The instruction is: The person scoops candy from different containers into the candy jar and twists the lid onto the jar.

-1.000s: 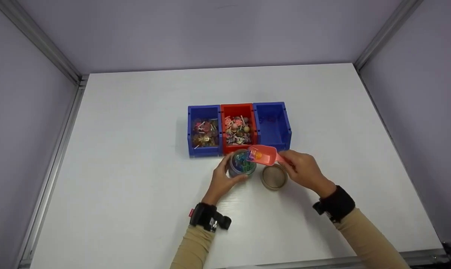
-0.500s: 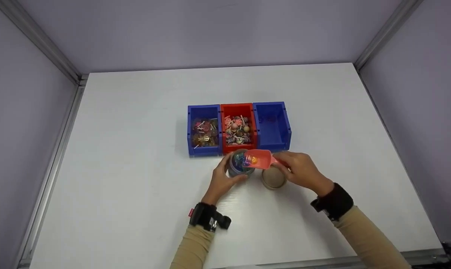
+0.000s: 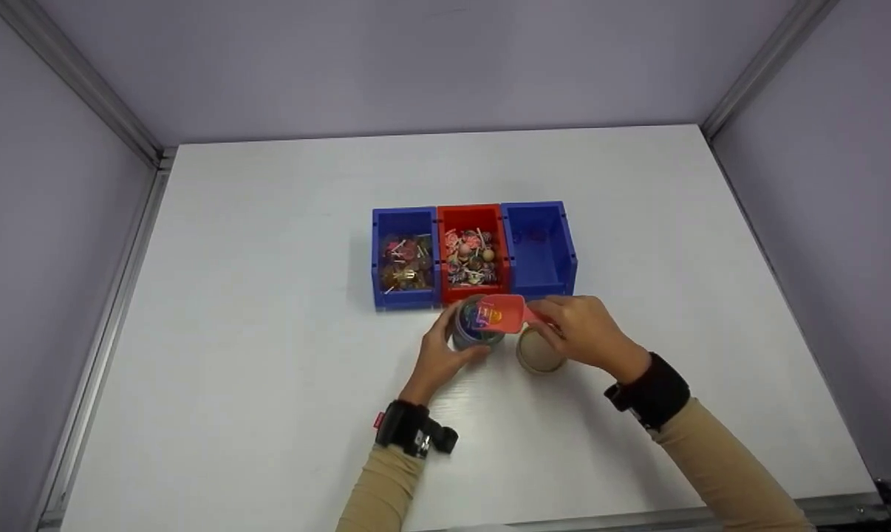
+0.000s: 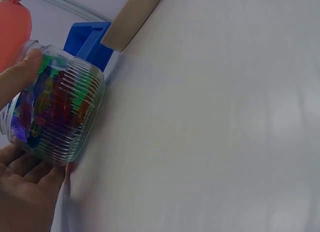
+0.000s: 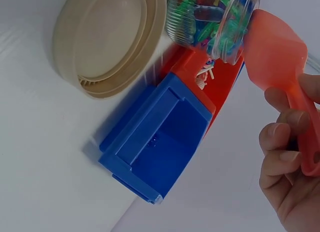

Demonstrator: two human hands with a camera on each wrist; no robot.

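Note:
A ribbed clear glass jar [image 4: 62,109] full of colourful translucent pieces stands in front of the bins. My left hand [image 3: 438,360] grips it, thumb on the near side close to the mouth and fingers around the other side. My right hand [image 3: 592,332] holds a coral-pink scoop [image 3: 510,313] by its handle. The scoop's front edge lies over the jar's mouth, and a few orange and purple pieces show in it. Below the right hand, a round beige lid [image 5: 107,36] lies on the table, beside the jar.
Behind the jar, three bins stand side by side: a left blue bin [image 3: 405,299] and a red bin [image 3: 469,214], both with lollipop-like candies, and a right blue bin [image 3: 538,266] with a few small dark bits. Grey walls [image 3: 445,66] border the white table [image 3: 268,369].
My right hand has moved left with the scoop, bringing it further over the jar's mouth. The left hand and the jar stay in place.

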